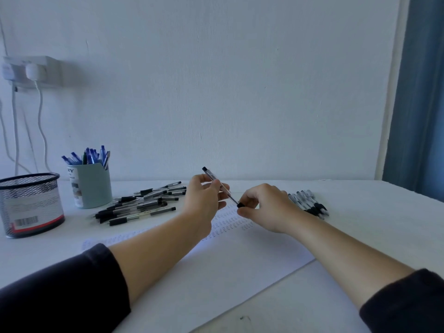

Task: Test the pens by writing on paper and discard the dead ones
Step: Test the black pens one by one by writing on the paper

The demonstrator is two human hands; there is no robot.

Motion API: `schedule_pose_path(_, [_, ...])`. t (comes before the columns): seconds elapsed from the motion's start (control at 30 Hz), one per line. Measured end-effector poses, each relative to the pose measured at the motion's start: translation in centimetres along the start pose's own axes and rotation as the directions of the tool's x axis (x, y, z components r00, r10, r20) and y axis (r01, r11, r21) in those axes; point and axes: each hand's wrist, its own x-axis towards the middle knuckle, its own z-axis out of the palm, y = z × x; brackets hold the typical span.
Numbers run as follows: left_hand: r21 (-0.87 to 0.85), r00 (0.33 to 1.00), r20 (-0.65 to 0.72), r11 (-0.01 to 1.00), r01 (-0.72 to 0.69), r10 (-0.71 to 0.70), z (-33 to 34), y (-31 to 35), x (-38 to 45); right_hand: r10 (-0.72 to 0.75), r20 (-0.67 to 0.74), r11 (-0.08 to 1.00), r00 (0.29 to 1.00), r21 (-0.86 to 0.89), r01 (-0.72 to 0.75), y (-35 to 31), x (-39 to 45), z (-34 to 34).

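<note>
My left hand [204,200] pinches the clear barrel of a black pen [211,177] held slanted above the table. At the pen's lower end my right hand [264,205] pinches its black cap [240,205]. Below both hands lies a white sheet of paper [228,265] with rows of small scribbles near its far edge. A loose heap of black pens [141,205] lies left of the hands. A neat row of black pens [310,203] lies behind my right hand.
A black mesh cup [31,205] stands at the far left of the white table [360,236]. Beside it a pale blue cup [92,186] holds several blue pens. A wall socket with white cables hangs at the upper left. A blue curtain hangs on the right.
</note>
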Motion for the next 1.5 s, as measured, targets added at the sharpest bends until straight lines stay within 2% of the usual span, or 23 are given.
schedule_pose_path(0.13, [0.032, 0.997, 0.074, 0.999, 0.034, -0.036, -0.1, -0.1, 0.0, 0.047, 0.005, 0.999, 0.999, -0.007, -0.047, 0.9, 0.2, -0.1])
schedule_pose_path(0.2, [0.076, 0.994, 0.095, 0.996, 0.042, -0.049, -0.1, -0.2, -0.1, 0.096, -0.076, 0.995, 0.993, -0.005, -0.097, 1.4, 0.5, -0.3])
schedule_pose_path(0.27, [0.162, 0.991, 0.122, 0.986, 0.026, -0.046, -0.1, -0.4, -0.3, 0.203, -0.185, 0.976, 0.961, -0.034, -0.213, 2.1, 0.7, -0.7])
schedule_pose_path(0.33, [0.235, 0.991, 0.13, 0.972, 0.001, -0.033, -0.1, -0.5, -0.4, 0.337, -0.31, 0.927, 0.889, -0.056, -0.371, 3.3, 0.9, -1.3])
schedule_pose_path(0.4, [0.279, 0.993, 0.116, 0.96, -0.007, -0.026, -0.1, -0.5, -0.3, 0.478, -0.392, 0.841, 0.786, -0.052, -0.538, 4.8, 0.9, -2.0])
schedule_pose_path(0.5, [0.322, 0.994, 0.108, 0.947, -0.005, -0.032, -0.1, -0.5, -0.2, 0.664, -0.41, 0.687, 0.626, 0.002, -0.727, 7.0, 0.2, -3.2])
schedule_pose_path(0.6, [0.349, 0.993, 0.115, 0.937, -0.014, -0.028, -0.1, -0.6, -0.3, 0.762, -0.392, 0.573, 0.515, 0.036, -0.819, 8.4, -0.5, -3.9])
schedule_pose_path(0.7, [0.362, 0.992, 0.123, 0.932, -0.021, -0.025, -0.1, -0.6, -0.3, 0.8, -0.366, 0.523, 0.476, 0.037, -0.851, 9.0, -0.7, -3.8])
schedule_pose_path(0.97, [0.372, 0.99, 0.136, 0.928, -0.03, -0.023, -0.2, -0.6, -0.1, 0.763, -0.302, 0.542, 0.571, -0.183, -0.82, 7.8, -0.5, -3.4])
schedule_pose_path(1.03, [0.374, 0.99, 0.137, 0.927, -0.03, -0.023, -0.3, -0.6, 0.0, 0.681, -0.322, 0.589, 0.658, -0.292, -0.753, 6.9, -0.3, -3.1])
schedule_pose_path(1.1, [0.378, 0.99, 0.141, 0.925, -0.036, -0.019, -0.4, -0.5, 0.1, 0.517, -0.309, 0.718, 0.798, -0.35, -0.601, 5.7, 0.1, -2.6])
schedule_pose_path(1.17, [0.39, 0.989, 0.148, 0.92, -0.045, -0.014, -0.6, -0.2, 0.3, 0.3, -0.187, 0.884, 0.935, -0.315, -0.346, 4.3, 0.4, -1.6])
schedule_pose_path(1.2, [0.401, 0.988, 0.156, 0.915, -0.047, -0.017, -0.8, 0.0, 0.5, 0.197, -0.095, 0.939, 0.976, -0.268, -0.216, 3.5, 0.4, -1.1])
schedule_pose_path(1.27, [0.462, 0.978, 0.205, 0.884, -0.065, -0.035, -1.3, 0.9, 0.9, 0.071, 0.084, 0.979, 0.994, -0.196, -0.054, 1.9, 0.5, 0.1])
schedule_pose_path(1.33, [0.567, 0.948, 0.31, 0.814, -0.121, -0.075, -2.3, 2.2, 1.5, 0.034, 0.189, 0.981, 0.981, -0.196, 0.004, 0.8, 0.6, 1.0])
schedule_pose_path(1.4, [0.661, 0.916, 0.385, 0.726, -0.191, -0.11, -3.8, 3.8, 2.4, 0.029, 0.243, 0.976, 0.97, -0.216, 0.025, 0.4, 0.6, 1.6])
schedule_pose_path(1.47, [0.757, 0.917, 0.383, 0.607, -0.244, -0.109, -5.8, 5.2, 3.6, 0.017, 0.257, 0.974, 0.966, -0.221, 0.042, 0.5, 0.6, 1.8])
schedule_pose_path(1.5, [0.814, 0.926, 0.364, 0.516, -0.265, -0.099, -6.7, 5.6, 4.2, 0.019, 0.256, 0.977, 0.967, -0.209, 0.037, 0.7, 0.5, 1.8])
